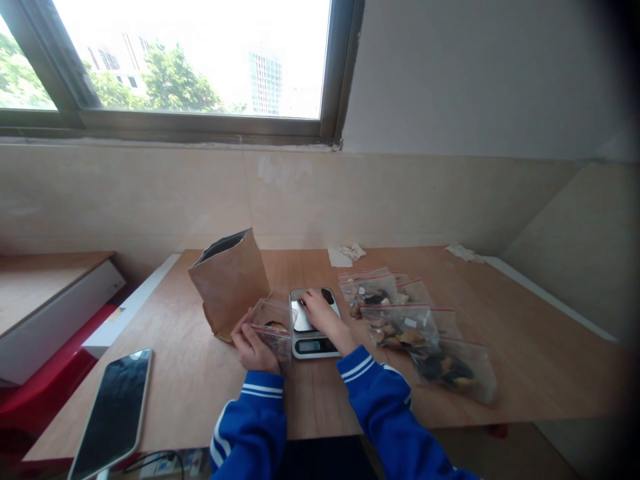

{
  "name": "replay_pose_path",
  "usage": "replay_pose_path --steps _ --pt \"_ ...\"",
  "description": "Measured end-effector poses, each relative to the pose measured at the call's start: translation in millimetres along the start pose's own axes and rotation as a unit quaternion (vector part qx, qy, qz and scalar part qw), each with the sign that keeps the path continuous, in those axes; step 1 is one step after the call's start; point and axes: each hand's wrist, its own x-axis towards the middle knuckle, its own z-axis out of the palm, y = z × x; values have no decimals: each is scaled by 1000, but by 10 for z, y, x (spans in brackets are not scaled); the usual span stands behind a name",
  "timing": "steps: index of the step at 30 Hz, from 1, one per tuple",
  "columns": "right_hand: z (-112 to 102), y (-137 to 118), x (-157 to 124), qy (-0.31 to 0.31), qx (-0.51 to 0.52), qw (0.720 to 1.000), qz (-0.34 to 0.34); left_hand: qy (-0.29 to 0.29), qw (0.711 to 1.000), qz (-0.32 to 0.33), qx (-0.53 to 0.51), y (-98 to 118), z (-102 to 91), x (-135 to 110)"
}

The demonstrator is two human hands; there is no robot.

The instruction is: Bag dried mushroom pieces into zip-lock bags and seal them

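My left hand (254, 348) grips a clear zip bag (273, 340) with a red seal line, left of a small kitchen scale (316, 355). A few brown dried slices (276, 325) show at the bag. My right hand (320, 312) is over the scale's metal plate, fingers bent together. Something small and dark shows at its fingertips, too small to name. A dark flat piece (327, 295) lies at the plate's far right corner. The scale's display is lit, but its digits are unreadable. Behind my left hand stands an open brown paper bag (233, 287).
Several zip bags of dried pieces (403, 333) lie overlapping on the right of the wooden table (310, 407). A phone (117, 407) rests at the left front edge. Crumpled white tissue (353, 252) sits at the back, near the tiled wall under a window.
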Motion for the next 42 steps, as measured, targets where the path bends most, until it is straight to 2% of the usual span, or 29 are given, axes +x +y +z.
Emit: replay_pose_path --steps 6,8,10,13,15,17,20,23,26,30,33,37,39,42 --pt "-80 -19 -16 47 99 994 20 11 998 20 58 2 -21 6" --pt "-183 -124 -7 73 165 984 16 18 998 18 65 -14 -19 10" --pt "-307 -301 4 86 262 961 -7 14 999 12 42 -33 -14 11" --pt "-462 -618 30 37 337 938 -74 5 999 11 32 -40 -11 8" --pt "-503 -763 50 15 327 938 -111 5 999 12 43 -25 -15 5" --pt "-480 -782 62 30 302 945 -119 9 999 13 52 -7 -21 1" --pt "-361 -547 34 93 223 968 -69 8 998 9 57 -1 -25 -3" --pt "-219 -128 -70 146 66 986 39 7 998 -1 63 -16 -24 -6" --pt "-113 233 -197 119 -41 987 104 8 998 -8 58 -25 -20 -8" --pt "-62 403 -247 101 -23 990 94 6 998 -7 58 -33 -24 -1" --pt "-126 294 -186 125 72 985 94 -3 999 -10 47 -54 -32 6" --pt "-378 -107 -133 137 277 949 67 -5 999 6 54 -73 -35 4" --pt "-541 -336 -151 81 328 941 28 -13 999 12 46 -65 -30 -4" --pt "-747 -559 -215 -16 282 959 -3 -22 999 18 24 -33 -18 -22"
